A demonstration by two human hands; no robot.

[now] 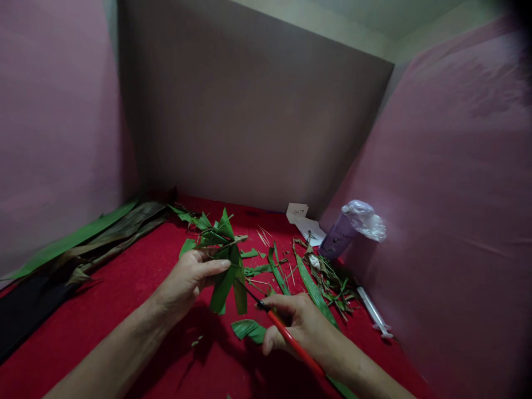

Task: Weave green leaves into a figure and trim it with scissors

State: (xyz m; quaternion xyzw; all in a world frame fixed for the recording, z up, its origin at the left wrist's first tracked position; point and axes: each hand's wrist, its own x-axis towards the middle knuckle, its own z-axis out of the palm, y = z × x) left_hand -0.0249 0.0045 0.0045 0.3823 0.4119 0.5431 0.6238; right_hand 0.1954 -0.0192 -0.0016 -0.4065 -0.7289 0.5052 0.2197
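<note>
My left hand (pixel 189 280) is closed on a folded green leaf piece (pixel 222 252) with several pointed tips, held just above the red cloth (pixel 116 310). My right hand (pixel 301 327) grips a red-handled tool (pixel 291 339) like a pen; its dark tip (pixel 254 299) touches the lower strips of the leaf piece. A small cut leaf scrap (pixel 248 330) lies on the cloth under my right hand.
Long green and dried brown leaves (pixel 91 238) lie along the left wall. Leaf scraps and thin sticks (pixel 324 280) are strewn at the right. A purple container with a plastic wrap (pixel 347 230), white paper pieces (pixel 305 221) and a syringe (pixel 374 313) sit by the right wall.
</note>
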